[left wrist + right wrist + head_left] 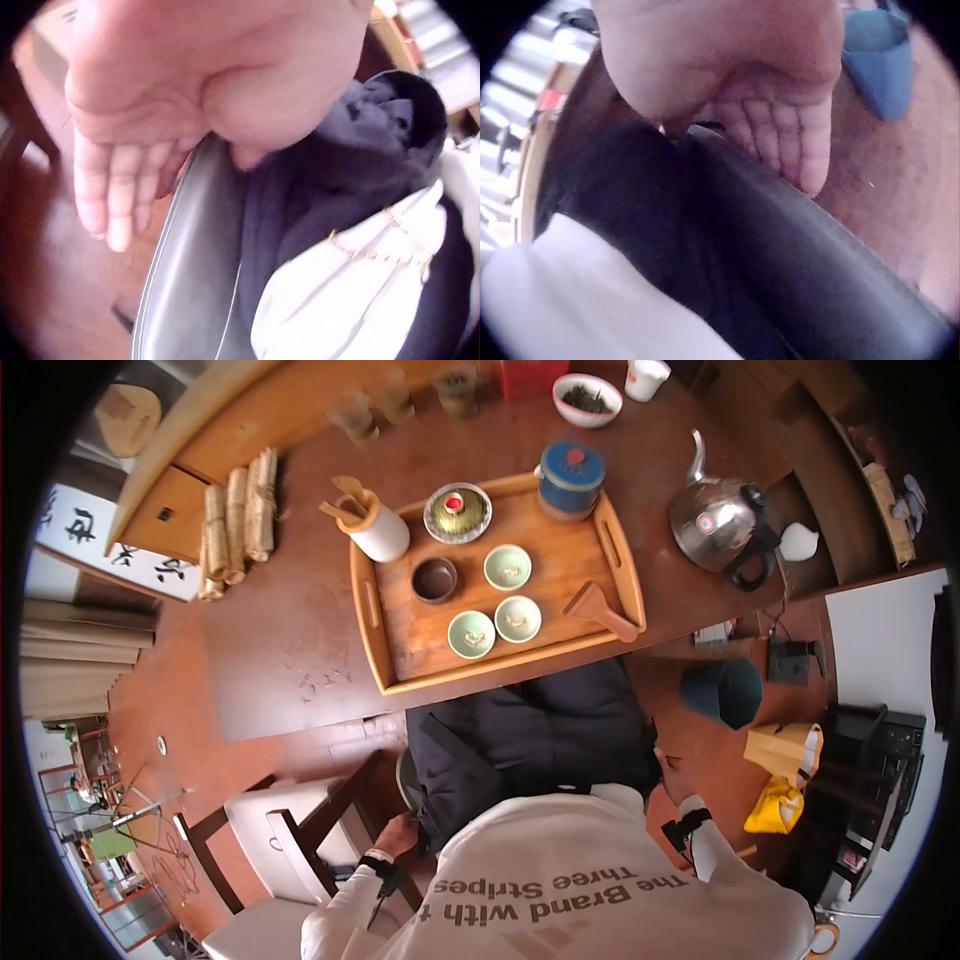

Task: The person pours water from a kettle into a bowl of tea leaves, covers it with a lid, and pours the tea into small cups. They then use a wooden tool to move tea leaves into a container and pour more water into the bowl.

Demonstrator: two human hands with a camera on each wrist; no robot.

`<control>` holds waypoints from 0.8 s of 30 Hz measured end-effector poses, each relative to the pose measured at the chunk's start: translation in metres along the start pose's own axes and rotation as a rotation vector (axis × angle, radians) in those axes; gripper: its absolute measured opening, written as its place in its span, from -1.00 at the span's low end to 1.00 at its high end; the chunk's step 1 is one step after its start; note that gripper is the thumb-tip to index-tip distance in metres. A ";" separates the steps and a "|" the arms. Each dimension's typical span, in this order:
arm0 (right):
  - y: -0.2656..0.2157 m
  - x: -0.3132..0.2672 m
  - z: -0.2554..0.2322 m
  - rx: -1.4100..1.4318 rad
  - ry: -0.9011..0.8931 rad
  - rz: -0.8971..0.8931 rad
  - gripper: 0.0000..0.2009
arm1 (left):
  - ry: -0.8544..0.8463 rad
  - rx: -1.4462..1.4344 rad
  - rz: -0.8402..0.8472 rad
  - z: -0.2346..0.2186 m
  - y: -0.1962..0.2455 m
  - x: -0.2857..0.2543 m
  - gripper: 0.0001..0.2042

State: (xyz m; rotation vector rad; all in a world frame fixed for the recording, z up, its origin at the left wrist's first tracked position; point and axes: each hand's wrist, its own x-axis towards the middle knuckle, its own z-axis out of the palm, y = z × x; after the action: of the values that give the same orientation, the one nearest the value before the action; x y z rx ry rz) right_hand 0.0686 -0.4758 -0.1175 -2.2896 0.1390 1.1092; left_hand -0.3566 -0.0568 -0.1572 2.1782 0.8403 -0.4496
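Observation:
My left hand (397, 836) is down beside my left thigh, its fingers extended along the outer side of a grey padded seat (199, 247). The thumb lies near the seat's top edge. On the other side my right hand (679, 776) hangs by the right thigh, fingers nearly straight against the edge of the dark seat (817, 240). Neither palm holds anything. Dark trousers (530, 740) cover my lap. Ahead on the table stands a wooden tray (400, 678) with pale green cups (471, 635), a dark brown cup (434, 580), a lidded bowl (458, 513) and a blue pot (571, 482).
The tray also carries a white tool holder (380, 532) and a brown wooden scoop-like piece (600, 612). A steel kettle (715, 525) stands right, a bowl of dark leaves (587, 402) behind. Bamboo scrolls (238, 520) lie left. A blue bin (722, 693) and chair (290, 825) flank me.

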 end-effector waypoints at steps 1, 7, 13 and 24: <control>-0.013 0.005 -0.012 -0.103 0.108 -0.155 -0.55 | -0.005 0.056 0.040 -0.018 0.002 0.012 -0.76; -0.153 0.000 -0.064 0.196 0.528 -0.931 -0.67 | 0.658 -0.029 0.282 -0.174 0.198 0.063 -0.81; -0.272 0.051 -0.080 0.318 0.832 -1.217 -0.60 | 0.768 -0.059 0.507 -0.229 0.304 0.134 -0.81; -0.268 0.094 -0.039 0.267 0.868 -1.058 -0.57 | 0.854 0.235 0.837 -0.258 0.351 0.277 -0.74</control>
State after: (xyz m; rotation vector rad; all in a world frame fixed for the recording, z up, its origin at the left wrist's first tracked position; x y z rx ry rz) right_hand 0.2460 -0.2618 -0.0456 -1.9603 -0.5067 -0.4163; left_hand 0.0991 0.0770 0.0449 2.6947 0.1872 0.8838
